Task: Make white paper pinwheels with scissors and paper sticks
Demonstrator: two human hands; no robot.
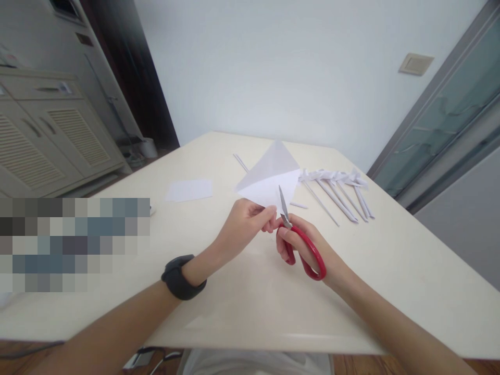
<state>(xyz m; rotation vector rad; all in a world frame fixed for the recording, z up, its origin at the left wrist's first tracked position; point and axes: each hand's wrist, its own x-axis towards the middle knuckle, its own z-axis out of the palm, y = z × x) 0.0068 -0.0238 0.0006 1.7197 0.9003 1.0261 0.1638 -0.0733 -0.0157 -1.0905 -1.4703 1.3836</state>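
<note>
My left hand pinches the near edge of a white sheet of paper, which has a crease across it and its far part angled up to a point. Red-handled scissors are in my right hand, with fingers through the loops. Their metal blades point away from me and lie at the paper's near edge, just right of my left fingertips. Whether the blades are cutting into the sheet I cannot tell. A black band sits on my left wrist.
Right of the sheet lie several rolled paper sticks with crumpled or folded paper pieces at their far ends. A flat white paper rests to the left. Thin sticks lie behind the sheet. A blurred-out patch covers the table's left side.
</note>
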